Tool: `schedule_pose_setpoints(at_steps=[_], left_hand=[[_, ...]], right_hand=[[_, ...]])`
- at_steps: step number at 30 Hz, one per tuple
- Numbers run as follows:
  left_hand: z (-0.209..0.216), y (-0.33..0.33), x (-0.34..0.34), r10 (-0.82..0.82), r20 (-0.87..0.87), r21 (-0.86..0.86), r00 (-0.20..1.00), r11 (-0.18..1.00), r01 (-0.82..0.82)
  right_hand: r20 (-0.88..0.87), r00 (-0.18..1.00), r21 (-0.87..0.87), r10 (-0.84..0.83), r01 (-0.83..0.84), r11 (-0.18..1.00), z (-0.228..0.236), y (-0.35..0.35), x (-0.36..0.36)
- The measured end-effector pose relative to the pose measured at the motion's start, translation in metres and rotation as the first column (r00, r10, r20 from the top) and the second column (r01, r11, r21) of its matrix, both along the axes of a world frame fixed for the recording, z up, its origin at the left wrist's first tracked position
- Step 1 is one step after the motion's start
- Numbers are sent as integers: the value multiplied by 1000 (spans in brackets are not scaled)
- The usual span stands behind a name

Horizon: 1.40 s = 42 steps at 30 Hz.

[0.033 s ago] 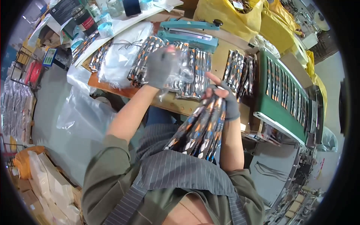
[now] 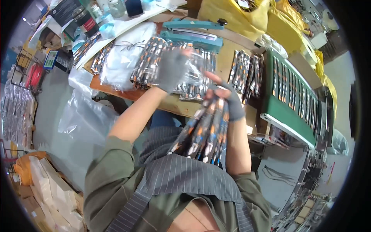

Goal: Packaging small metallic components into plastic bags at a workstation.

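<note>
My right hand, in a grey fingerless glove, grips one end of a bundle of long narrow packets. They are dark with orange, white and blue marks and fan out downward toward my apron. The index finger of that hand points out to the left. My left hand, gloved alike and smeared by motion, is over the table with a clear plastic bag at its fingertips. Beneath and beside it, similar packets lie in rows, and a second group lies nearer the table's front edge.
A teal bar heat sealer stands behind the packets. Clear bags lie to the left, tied with a dark cord. More packets rest at right, beside a green conveyor belt carrying spaced packets. Yellow sacks stand at the back.
My left hand has shifted slightly right with the clear bag. My right hand and the bundle have moved a little up and left, bringing the hands closer together.
</note>
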State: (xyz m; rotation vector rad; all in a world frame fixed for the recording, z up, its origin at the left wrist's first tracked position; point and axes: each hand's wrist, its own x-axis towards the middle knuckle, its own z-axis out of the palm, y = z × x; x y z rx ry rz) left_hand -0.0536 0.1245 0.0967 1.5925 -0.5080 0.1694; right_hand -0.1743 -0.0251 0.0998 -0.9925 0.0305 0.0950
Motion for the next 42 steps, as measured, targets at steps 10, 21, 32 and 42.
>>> schedule_pose_setpoints(at_steps=[10,21,32,42], left_hand=[[-62,43,-130,-421,225,331,879,881,338],[83,-40,-97,-331,170,441,928,868,228],[73,-96,-9,-581,98,791,808,539,291],[103,-89,-40,-682,-88,592,726,550,589]], right_hand=[[-307,936,-109,-171,144,984,-69,33,-130],[724,559,-634,-403,770,-70,54,-15,-96],[478,771,-878,-421,403,-259,68,-136,-78],[38,866,-859,-499,283,426,90,-145,-104]])
